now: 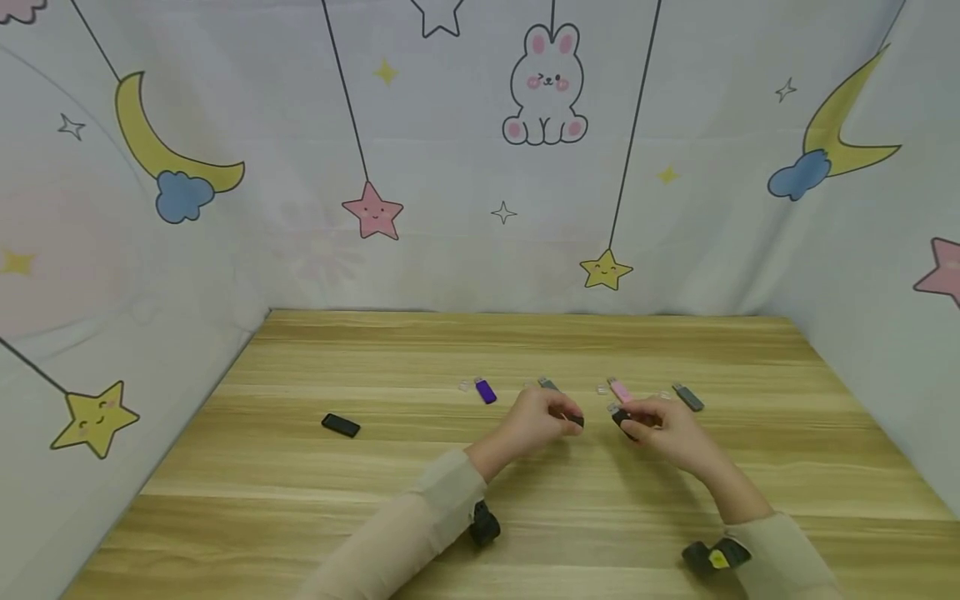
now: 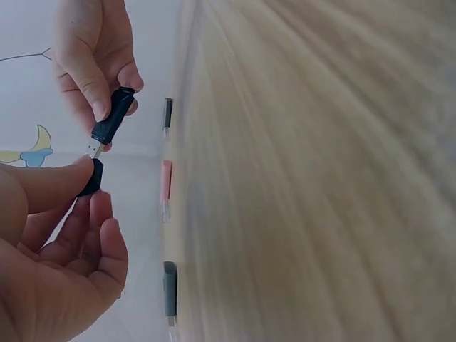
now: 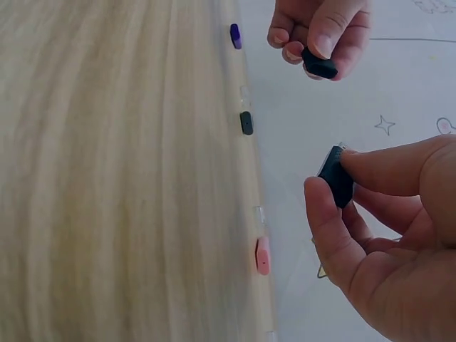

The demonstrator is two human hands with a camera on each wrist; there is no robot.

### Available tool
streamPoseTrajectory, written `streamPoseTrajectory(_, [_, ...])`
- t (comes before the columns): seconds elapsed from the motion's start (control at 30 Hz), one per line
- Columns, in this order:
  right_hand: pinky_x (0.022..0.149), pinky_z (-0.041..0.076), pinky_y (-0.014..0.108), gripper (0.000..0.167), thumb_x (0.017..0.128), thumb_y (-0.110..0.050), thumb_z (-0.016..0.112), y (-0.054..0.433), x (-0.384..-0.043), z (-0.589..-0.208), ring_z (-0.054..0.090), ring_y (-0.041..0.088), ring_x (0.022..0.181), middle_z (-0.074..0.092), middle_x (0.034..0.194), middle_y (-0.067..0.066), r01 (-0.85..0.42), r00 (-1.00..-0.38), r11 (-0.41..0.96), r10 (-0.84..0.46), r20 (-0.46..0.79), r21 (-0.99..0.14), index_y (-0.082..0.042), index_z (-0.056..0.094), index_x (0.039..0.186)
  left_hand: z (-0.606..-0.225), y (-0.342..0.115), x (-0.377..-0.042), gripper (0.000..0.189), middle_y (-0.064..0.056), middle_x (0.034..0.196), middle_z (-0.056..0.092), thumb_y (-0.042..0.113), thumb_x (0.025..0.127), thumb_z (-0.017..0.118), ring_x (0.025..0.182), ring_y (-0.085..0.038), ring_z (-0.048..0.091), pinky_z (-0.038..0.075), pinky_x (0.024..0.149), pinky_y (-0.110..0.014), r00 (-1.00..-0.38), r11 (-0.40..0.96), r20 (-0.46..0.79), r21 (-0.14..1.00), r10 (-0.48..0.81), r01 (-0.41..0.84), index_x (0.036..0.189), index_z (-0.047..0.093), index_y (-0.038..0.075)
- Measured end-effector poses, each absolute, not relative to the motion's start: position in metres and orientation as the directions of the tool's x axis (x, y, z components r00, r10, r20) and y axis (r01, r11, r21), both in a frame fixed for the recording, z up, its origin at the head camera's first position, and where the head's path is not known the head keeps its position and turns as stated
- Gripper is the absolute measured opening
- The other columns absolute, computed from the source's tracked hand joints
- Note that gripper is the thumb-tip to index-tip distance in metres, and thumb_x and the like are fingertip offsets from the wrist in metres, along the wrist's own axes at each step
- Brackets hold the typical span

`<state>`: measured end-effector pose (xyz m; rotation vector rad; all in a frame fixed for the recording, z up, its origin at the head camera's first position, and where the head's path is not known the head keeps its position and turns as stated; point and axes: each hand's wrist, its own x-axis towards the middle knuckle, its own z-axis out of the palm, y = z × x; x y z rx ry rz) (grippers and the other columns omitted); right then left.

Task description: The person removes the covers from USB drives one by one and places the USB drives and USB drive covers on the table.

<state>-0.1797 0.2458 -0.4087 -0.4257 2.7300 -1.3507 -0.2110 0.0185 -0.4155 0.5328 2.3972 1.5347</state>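
Observation:
My right hand (image 1: 667,429) pinches a black USB flash drive (image 3: 336,178) between thumb and fingers. Its bare metal plug (image 2: 95,148) points toward the left hand. In my left hand (image 1: 532,417), thumb and fingertips hold a small black cap (image 3: 319,64). Both hands are raised over the table, with a narrow gap between cap and drive in the head view. Just behind them lie a pink flash drive (image 1: 619,389) and a grey flash drive (image 1: 549,384), partly covered by the left hand.
A purple flash drive (image 1: 486,391) lies left of the hands, another grey one (image 1: 687,397) to the right. Small clear caps (image 1: 602,389) sit beside the drives. A black rectangular piece (image 1: 341,425) rests on the left of the wooden table (image 1: 247,500). Printed cloth walls surround the table.

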Motion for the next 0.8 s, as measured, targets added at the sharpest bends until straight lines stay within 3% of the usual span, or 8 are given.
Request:
streamPoseTrajectory(0.4, [0.065,0.054,0.025,0.031,0.091,-0.004,0.063,0.244,-0.186,-0.419,0.059,0.018,0.078,0.061,0.093,0.012,-0.138,-0.961,0.568,-0.275,-0.029,-0.812,0.012,0.061,0.117,-0.428,0.026,-0.218,0.009,0.001,0.080,0.068,0.004,0.080,0.077,0.071,-0.004,0.057,0.048,0.066,-0.019,-0.883,0.412,-0.028,0.891,0.468,0.190,0.087,0.072,0.005])
streamPoseTrajectory(0.8, [0.065,0.055,0.026,0.031,0.092,-0.006,0.063,0.240,-0.185,-0.423,0.060,0.017,0.079,0.064,0.095,0.011,-0.094,-0.956,0.603,-0.278,-0.098,-0.792,0.010,0.062,0.118,-0.432,0.028,-0.226,0.007,0.001,0.080,0.070,0.005,0.081,0.077,0.073,-0.004,0.058,0.047,0.069,-0.018,-0.825,0.452,-0.048,0.854,0.564,0.259,0.087,0.073,0.004])
